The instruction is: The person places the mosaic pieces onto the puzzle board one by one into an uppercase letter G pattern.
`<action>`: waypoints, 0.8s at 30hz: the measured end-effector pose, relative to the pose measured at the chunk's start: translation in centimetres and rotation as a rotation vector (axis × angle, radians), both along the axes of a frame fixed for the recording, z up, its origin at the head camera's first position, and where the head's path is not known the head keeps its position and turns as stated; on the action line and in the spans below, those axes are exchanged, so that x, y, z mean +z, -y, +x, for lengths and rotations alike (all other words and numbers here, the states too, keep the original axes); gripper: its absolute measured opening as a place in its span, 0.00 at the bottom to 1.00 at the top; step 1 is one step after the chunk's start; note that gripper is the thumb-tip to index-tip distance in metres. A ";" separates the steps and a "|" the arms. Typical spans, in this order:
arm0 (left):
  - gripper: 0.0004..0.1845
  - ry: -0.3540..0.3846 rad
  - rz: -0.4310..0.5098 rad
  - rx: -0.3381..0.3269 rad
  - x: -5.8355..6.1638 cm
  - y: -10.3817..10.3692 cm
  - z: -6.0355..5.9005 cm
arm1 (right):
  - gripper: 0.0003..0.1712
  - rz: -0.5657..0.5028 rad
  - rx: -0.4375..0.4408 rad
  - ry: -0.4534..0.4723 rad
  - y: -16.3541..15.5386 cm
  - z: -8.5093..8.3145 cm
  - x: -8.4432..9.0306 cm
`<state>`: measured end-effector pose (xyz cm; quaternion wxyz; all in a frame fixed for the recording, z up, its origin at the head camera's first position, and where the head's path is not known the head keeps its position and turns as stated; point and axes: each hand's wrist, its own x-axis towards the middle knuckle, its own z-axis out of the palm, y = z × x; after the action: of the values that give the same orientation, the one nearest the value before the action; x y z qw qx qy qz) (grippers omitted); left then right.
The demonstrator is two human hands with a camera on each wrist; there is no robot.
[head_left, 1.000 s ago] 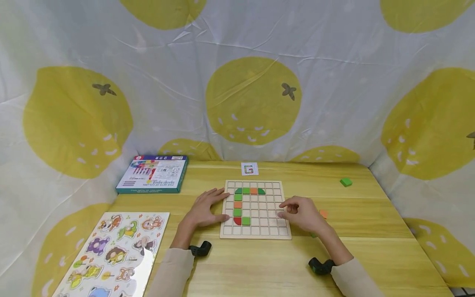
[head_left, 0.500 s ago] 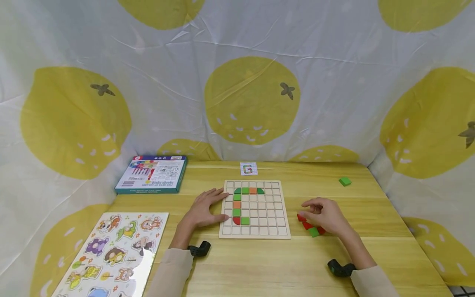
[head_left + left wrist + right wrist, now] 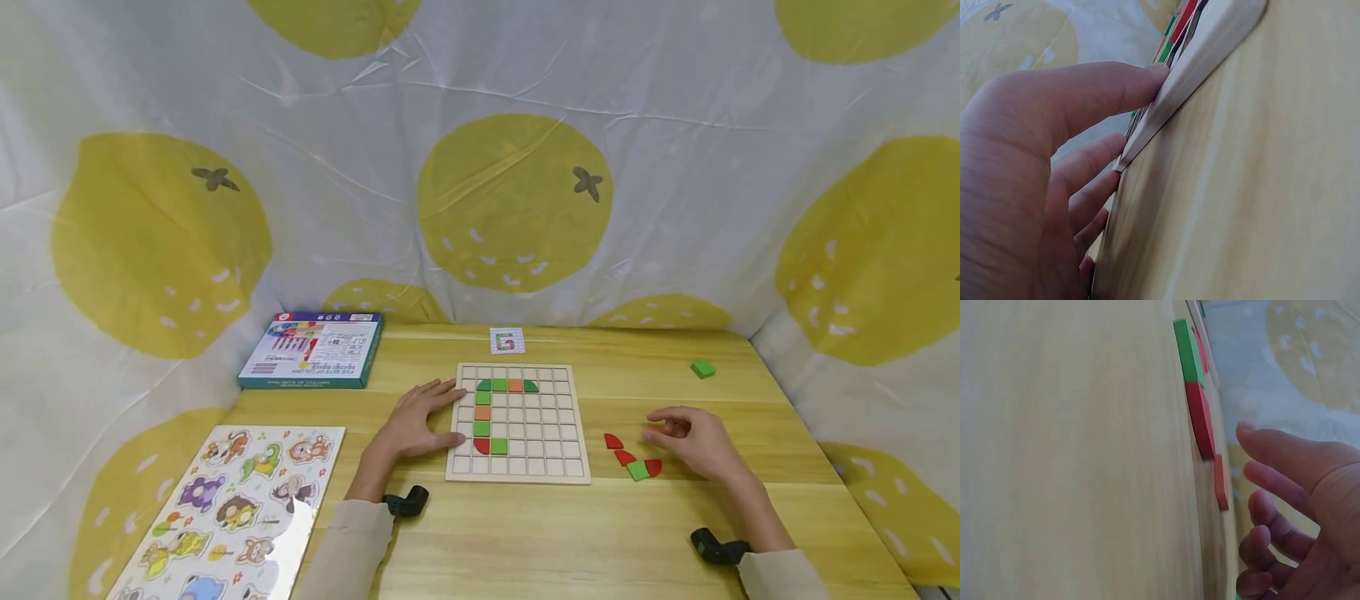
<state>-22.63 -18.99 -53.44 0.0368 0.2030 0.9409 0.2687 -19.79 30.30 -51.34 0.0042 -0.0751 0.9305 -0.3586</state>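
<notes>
A wooden grid board (image 3: pixel 517 423) lies flat in the middle of the bench (image 3: pixel 525 542), and everything else is best placed from it. The left hand (image 3: pixel 415 423) rests against the board's left edge, fingers (image 3: pixel 1107 94) straight and pressed along the rim, grasping nothing; it seems to steady the board so it does not slide. On the board, near its left side, sit green, orange and red tiles (image 3: pixel 483 414) forming a top row and a column down to a red quarter-round at the bottom, which looks like part of the letter shown on the small card (image 3: pixel 506 341) just behind the board. To the right of the board lie loose pieces (image 3: pixel 632 459): three red curved ones and a green square, close together on the bench. The right hand (image 3: pixel 693 440) hovers just right of those pieces, fingers (image 3: pixel 1285 453) loosely curled and holding nothing, its grip released. Farther right and behind the board lies a single green block (image 3: pixel 702 369). Left of the board sit a coloured box (image 3: pixel 311 351) at the back and an animal puzzle sheet (image 3: pixel 232 508) at the front.
</notes>
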 end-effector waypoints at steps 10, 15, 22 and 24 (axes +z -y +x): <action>0.44 0.002 -0.007 -0.006 0.1 0.0 0.0 | 0.24 -0.008 0.017 0.063 -2.0 0.6 -0.4; 0.44 0.004 0.000 -0.013 -0.1 0.0 0.0 | 0.21 0.013 0.014 0.064 -2.0 0.6 -0.5; 0.44 0.006 0.001 -0.008 -0.1 0.1 0.0 | 0.18 0.032 0.006 0.048 -1.8 0.6 -0.4; 0.44 0.006 0.002 -0.007 0.0 0.1 0.0 | 0.18 0.033 0.003 0.040 -1.7 0.6 -0.4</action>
<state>-22.61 -19.05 -53.46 0.0406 0.2055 0.9398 0.2701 -19.19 32.01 -51.70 0.0248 -0.0691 0.9359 -0.3445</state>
